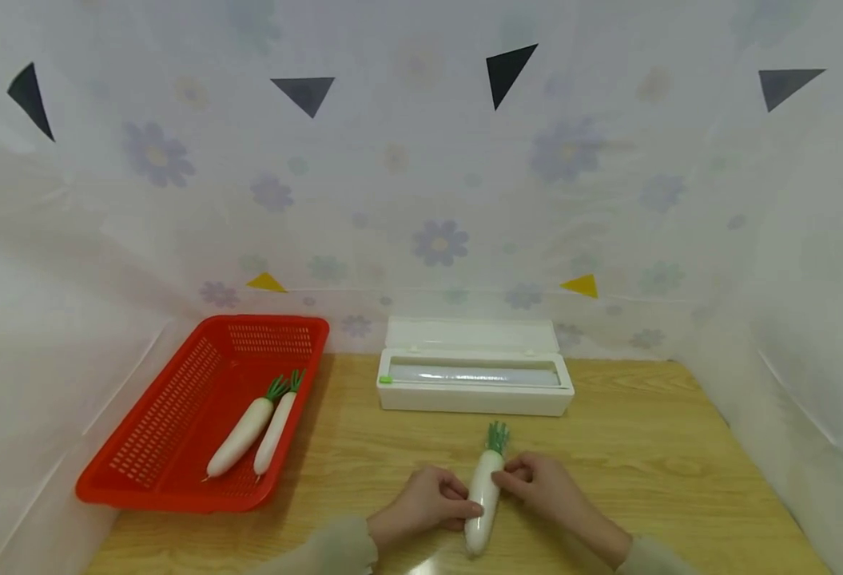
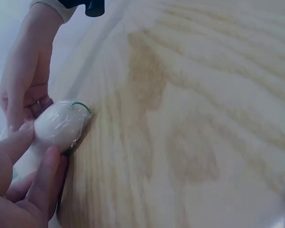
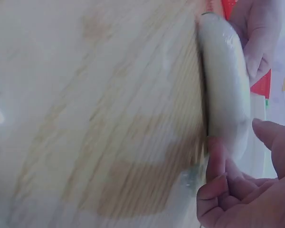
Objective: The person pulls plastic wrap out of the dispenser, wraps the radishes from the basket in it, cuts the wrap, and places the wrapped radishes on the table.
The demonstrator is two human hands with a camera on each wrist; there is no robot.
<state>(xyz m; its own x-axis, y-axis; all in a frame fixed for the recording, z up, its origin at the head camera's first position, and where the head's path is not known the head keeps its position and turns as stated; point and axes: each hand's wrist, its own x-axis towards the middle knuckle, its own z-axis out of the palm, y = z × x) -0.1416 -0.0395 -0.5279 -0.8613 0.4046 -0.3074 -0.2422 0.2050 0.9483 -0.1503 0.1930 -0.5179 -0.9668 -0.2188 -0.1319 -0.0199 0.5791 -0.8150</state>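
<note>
A white radish [image 1: 484,497] with green leaf stubs lies tilted near the table's front edge, wrapped in clear film. The film shows as shiny wrinkles over its rounded tip [image 2: 61,124] in the left wrist view. My left hand [image 1: 431,501] pinches the lower part, thumb on top. On the other side, my right hand [image 1: 546,487] holds the upper part near the leaves with its fingertips. In the right wrist view, the right fingers [image 3: 218,154] touch the radish's side, with the thumb close to its surface.
A red plastic basket [image 1: 169,501] at left holds two more white radishes [image 1: 243,438]. Behind my hands stands a white cling film box [image 1: 475,401], lid raised and the film roll showing, with a green slider at its left end. Patterned sheeting [image 1: 421,176] encloses the wooden table [image 1: 644,431].
</note>
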